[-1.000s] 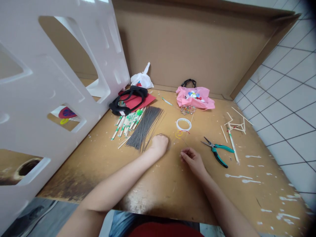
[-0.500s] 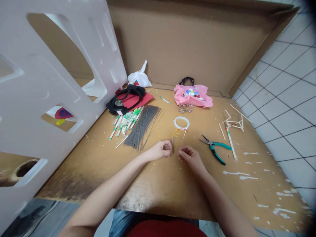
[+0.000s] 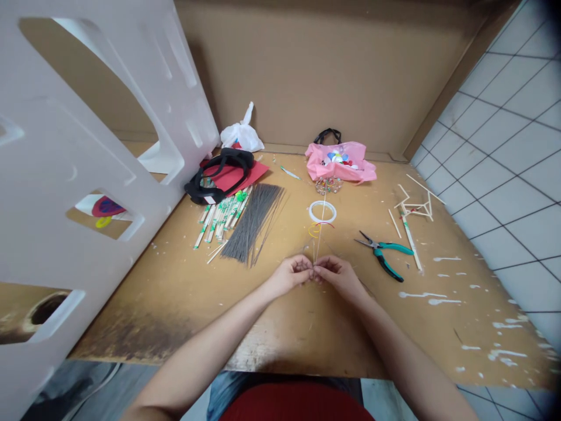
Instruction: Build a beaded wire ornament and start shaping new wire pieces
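My left hand (image 3: 294, 273) and my right hand (image 3: 338, 277) meet at the fingertips above the middle of the table. Both are closed in a pinch. A long, thin pale stick (image 3: 319, 234) points up and away from between the fingers of my right hand. Beside it, a shorter thin strand rises at my left fingertips; its material is too fine to make out. The fingers cover the lower ends of both. Just beyond the hands lie a white ring-shaped coil (image 3: 310, 213) and a yellow loop (image 3: 312, 232).
Pliers (image 3: 382, 252) with teal handles lie to the right, near a small stick frame (image 3: 416, 210). Grey wires (image 3: 250, 225), wrapped chopsticks (image 3: 214, 225) and a black head strap (image 3: 193, 190) lie left. A pink bag (image 3: 362, 169) sits behind. A white plastic panel (image 3: 144, 76) stands left.
My hands were a little apart and have come together at the fingertips. The stick in my right hand now points more directly away. The view has shifted slightly.
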The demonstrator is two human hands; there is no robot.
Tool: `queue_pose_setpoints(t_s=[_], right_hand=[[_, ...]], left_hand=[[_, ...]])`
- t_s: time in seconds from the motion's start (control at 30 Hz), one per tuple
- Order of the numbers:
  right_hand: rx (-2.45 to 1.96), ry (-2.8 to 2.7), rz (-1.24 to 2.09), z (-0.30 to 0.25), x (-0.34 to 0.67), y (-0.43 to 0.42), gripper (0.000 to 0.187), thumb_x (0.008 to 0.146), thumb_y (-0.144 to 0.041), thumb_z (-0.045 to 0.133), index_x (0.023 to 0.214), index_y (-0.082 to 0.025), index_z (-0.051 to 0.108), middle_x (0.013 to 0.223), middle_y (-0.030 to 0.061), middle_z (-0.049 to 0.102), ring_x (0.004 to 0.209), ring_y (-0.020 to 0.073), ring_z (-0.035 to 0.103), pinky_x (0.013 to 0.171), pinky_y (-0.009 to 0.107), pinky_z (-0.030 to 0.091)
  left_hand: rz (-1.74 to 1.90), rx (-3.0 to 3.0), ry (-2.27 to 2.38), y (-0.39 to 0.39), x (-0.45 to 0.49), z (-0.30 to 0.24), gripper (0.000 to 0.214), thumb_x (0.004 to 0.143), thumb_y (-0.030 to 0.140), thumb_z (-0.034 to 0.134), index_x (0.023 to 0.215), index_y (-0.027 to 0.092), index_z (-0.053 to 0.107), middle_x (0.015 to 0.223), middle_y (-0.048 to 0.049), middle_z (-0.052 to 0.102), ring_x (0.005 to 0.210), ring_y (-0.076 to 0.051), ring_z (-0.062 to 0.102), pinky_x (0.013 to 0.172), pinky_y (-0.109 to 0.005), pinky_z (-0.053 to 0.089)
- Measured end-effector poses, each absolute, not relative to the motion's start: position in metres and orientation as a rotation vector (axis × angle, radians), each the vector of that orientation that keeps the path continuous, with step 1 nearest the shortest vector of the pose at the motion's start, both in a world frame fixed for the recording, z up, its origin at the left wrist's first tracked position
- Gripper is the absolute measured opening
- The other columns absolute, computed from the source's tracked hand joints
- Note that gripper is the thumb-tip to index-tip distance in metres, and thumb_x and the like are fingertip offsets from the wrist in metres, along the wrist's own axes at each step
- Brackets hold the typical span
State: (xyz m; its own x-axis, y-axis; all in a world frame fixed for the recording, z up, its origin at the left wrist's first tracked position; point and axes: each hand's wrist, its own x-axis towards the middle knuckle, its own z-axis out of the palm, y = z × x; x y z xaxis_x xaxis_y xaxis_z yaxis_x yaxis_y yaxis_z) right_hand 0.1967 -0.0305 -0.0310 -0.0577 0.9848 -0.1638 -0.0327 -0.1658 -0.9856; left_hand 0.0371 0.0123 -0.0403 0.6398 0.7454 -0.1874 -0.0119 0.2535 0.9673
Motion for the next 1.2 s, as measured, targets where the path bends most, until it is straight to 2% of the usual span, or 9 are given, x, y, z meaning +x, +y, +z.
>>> queue_pose_setpoints(t_s=[0.2, 0.33, 0.43, 0.53, 0.67, 0.8, 0.93, 1.1, 1.2], right_hand=[[-1.385, -1.269, 1.254, -0.029, 0.194, -0.032, 0.018, 0.072, -0.035, 0.062, 0.074, -0.018, 0.058, 0.063, -0.0010, 0.061, 0.058, 0.0119, 0.057, 0.059, 0.027, 0.046], [-1.489, -1.356, 1.026, -0.033, 0.196, -0.033, 0.013, 0.073, -0.031, 0.060, 0.074, -0.018, 0.059, 0.064, -0.0005, 0.060, 0.059, 0.0127, 0.056, 0.058, 0.025, 0.044], [-1.447, -1.477, 0.964, -0.036, 0.195, -0.035, 0.011, 0.077, -0.029, 0.057, 0.076, -0.019, 0.060, 0.067, -0.0001, 0.061, 0.062, 0.0128, 0.057, 0.058, 0.024, 0.044], [-1.379, -1.613, 0.876, -0.035, 0.192, -0.037, 0.009, 0.079, -0.026, 0.056, 0.081, -0.020, 0.063, 0.072, 0.0011, 0.064, 0.066, 0.0132, 0.058, 0.061, 0.024, 0.045], [-1.361, -1.771, 0.716, -0.033, 0.192, -0.037, 0.011, 0.081, -0.021, 0.053, 0.082, -0.020, 0.064, 0.075, 0.0025, 0.064, 0.067, 0.0132, 0.057, 0.061, 0.024, 0.043], [-1.411, -1.905, 0.627, -0.036, 0.194, -0.035, 0.014, 0.081, -0.018, 0.051, 0.072, -0.019, 0.061, 0.067, 0.0022, 0.061, 0.063, 0.0137, 0.055, 0.058, 0.024, 0.041], [-1.438, -1.921, 0.519, -0.039, 0.192, -0.034, 0.013, 0.081, -0.017, 0.050, 0.072, -0.019, 0.059, 0.070, 0.0035, 0.060, 0.068, 0.0152, 0.054, 0.062, 0.026, 0.040], [-1.550, -1.991, 0.499, -0.039, 0.191, -0.035, 0.014, 0.080, -0.018, 0.049, 0.068, -0.020, 0.056, 0.067, 0.0034, 0.058, 0.066, 0.0168, 0.051, 0.061, 0.028, 0.040], [-1.557, -1.889, 0.598, -0.040, 0.189, -0.036, 0.008, 0.078, -0.018, 0.050, 0.077, -0.020, 0.057, 0.071, 0.0035, 0.058, 0.068, 0.0169, 0.052, 0.062, 0.029, 0.041]], left_hand=[[0.590, 1.285, 0.785, 0.012, 0.035, -0.038, 0.029, 0.068, 0.038, 0.067, 0.074, 0.013, 0.056, 0.061, -0.0004, 0.061, 0.051, -0.006, 0.050, 0.047, -0.017, 0.036], [0.707, 1.295, 0.806, 0.012, 0.033, -0.035, 0.030, 0.071, 0.038, 0.066, 0.086, 0.013, 0.061, 0.063, -0.0004, 0.060, 0.053, -0.008, 0.052, 0.050, -0.019, 0.041], [0.855, 1.417, 0.780, 0.010, 0.031, -0.031, 0.026, 0.075, 0.035, 0.064, 0.090, 0.013, 0.065, 0.071, -0.0028, 0.059, 0.056, -0.008, 0.054, 0.051, -0.020, 0.043], [0.973, 1.591, 0.732, 0.009, 0.029, -0.029, 0.018, 0.078, 0.029, 0.061, 0.086, 0.014, 0.067, 0.079, -0.0053, 0.059, 0.063, -0.009, 0.055, 0.053, -0.020, 0.043], [1.026, 1.786, 0.754, 0.009, 0.029, -0.032, 0.010, 0.080, 0.024, 0.059, 0.080, 0.015, 0.065, 0.078, -0.0047, 0.060, 0.070, -0.011, 0.056, 0.057, -0.020, 0.043], [0.918, 1.890, 0.812, 0.009, 0.031, -0.039, 0.008, 0.081, 0.022, 0.056, 0.078, 0.016, 0.061, 0.073, -0.0015, 0.058, 0.065, -0.010, 0.054, 0.057, -0.020, 0.042], [0.914, 1.926, 0.831, 0.009, 0.032, -0.043, 0.009, 0.082, 0.023, 0.053, 0.080, 0.017, 0.059, 0.075, -0.0015, 0.058, 0.068, -0.010, 0.054, 0.060, -0.020, 0.042], [0.865, 1.943, 0.902, 0.010, 0.033, -0.045, 0.007, 0.081, 0.022, 0.053, 0.079, 0.018, 0.059, 0.074, -0.0012, 0.059, 0.068, -0.012, 0.054, 0.062, -0.023, 0.041], [0.908, 1.855, 0.913, 0.008, 0.033, -0.043, 0.009, 0.081, 0.025, 0.052, 0.080, 0.019, 0.058, 0.078, -0.0021, 0.060, 0.071, -0.013, 0.055, 0.064, -0.023, 0.042]])
